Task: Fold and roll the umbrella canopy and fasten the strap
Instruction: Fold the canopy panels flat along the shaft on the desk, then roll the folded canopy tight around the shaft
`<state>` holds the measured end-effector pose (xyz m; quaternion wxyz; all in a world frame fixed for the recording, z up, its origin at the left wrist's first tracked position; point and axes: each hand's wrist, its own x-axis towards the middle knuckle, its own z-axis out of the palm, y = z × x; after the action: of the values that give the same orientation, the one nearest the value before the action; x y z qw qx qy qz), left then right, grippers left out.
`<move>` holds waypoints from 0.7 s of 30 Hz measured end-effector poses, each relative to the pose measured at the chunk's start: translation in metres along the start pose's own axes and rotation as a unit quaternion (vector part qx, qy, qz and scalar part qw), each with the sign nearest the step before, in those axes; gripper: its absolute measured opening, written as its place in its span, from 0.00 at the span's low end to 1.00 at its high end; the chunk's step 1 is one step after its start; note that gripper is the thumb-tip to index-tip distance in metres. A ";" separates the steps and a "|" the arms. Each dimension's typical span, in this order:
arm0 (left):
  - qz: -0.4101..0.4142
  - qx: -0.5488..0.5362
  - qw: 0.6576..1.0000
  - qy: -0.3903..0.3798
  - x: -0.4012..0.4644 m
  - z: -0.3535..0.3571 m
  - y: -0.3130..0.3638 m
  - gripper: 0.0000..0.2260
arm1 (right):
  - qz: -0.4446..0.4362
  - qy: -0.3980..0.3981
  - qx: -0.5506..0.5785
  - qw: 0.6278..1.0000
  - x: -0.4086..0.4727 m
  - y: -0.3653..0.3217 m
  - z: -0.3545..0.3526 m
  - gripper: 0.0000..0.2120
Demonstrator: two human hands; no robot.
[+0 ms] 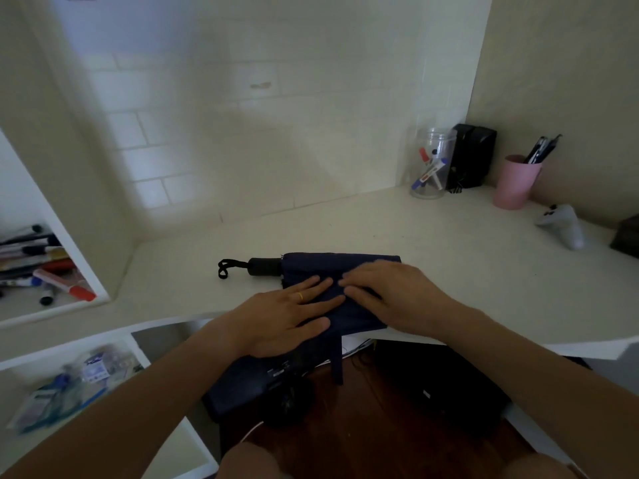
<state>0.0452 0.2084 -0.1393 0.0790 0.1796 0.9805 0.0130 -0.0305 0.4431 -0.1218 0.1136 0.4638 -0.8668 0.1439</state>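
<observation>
A collapsed navy umbrella lies across the white desk near its front edge, its canopy (332, 267) spread flat. Its black handle (264, 266) points left and ends in a black wrist loop (226, 267). My left hand (290, 316) lies flat on the near left part of the canopy, fingers stretched out and a gold ring on one finger. My right hand (390, 292) presses flat on the right part, its fingertips meeting those of the left. A navy strap (337, 357) hangs down over the desk edge below the canopy.
At the back right stand a clear jar of markers (432, 164), a black box (472, 157) and a pink cup of pens (517, 181). A white game controller (562, 224) lies at the right. Shelves on the left hold markers (41, 267). Dark objects sit under the desk.
</observation>
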 end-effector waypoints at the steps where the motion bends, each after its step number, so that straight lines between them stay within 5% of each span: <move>1: 0.000 0.005 1.000 -0.007 -0.001 0.000 0.000 0.25 | -0.004 -0.021 -0.026 0.999 0.000 0.002 0.010 0.18; 5: 0.003 -0.068 0.998 -0.009 -0.001 -0.013 -0.005 0.24 | -0.016 0.014 -0.070 0.997 -0.022 0.013 0.041 0.22; 8: 0.001 -0.088 0.976 0.201 0.012 -0.037 -0.017 0.16 | -0.005 0.009 -0.055 0.998 -0.029 0.016 0.043 0.25; 10: -0.021 -0.045 0.962 0.270 0.027 -0.044 -0.027 0.18 | -0.007 0.004 -0.066 0.998 -0.026 0.014 0.043 0.26; 13: -0.062 -0.014 0.990 0.127 0.050 -0.045 -0.035 0.29 | -0.012 -0.007 -0.073 0.997 -0.026 0.014 0.040 0.27; 15: -0.056 -0.006 0.995 0.082 0.058 -0.039 -0.039 0.27 | -0.012 -0.017 -0.068 0.997 -0.026 0.013 0.038 0.26; 19: -0.024 0.024 0.984 0.173 0.060 -0.027 -0.038 0.20 | -0.005 -0.037 -0.012 0.999 -0.012 0.011 0.019 0.19; 21: -0.010 0.048 0.976 0.213 0.062 -0.022 -0.032 0.19 | 0.015 0.030 0.032 0.999 0.005 0.017 0.002 0.15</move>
<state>-0.0264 0.2003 -0.1286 -0.1401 0.1666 0.9760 0.0035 -0.0475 0.4476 -0.1248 0.1227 0.4499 -0.8646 0.1874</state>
